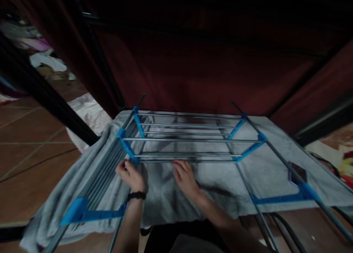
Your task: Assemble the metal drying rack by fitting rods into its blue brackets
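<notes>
A drying rack frame with grey metal tubes and blue plastic joints (127, 150) stands over a grey blanket (162, 205). My left hand (131, 176), with a black wristband, is closed with curled fingers just below a blue joint at the left post; whatever its fingertips pinch is too small to make out. At the lower crossbar, my right hand (187, 177) has its fingers bent together on the thin metal rod (209, 161). Several parallel tubes (106, 175) lie folded along the rack's left side.
Dark red panels (193, 72) with black frame edges rise behind the rack. A phone (297, 173) lies on the blanket at the right, by a rack tube. Brown tiles (35, 146) with a thin cable and a pale striped cloth (89, 113) show at the left.
</notes>
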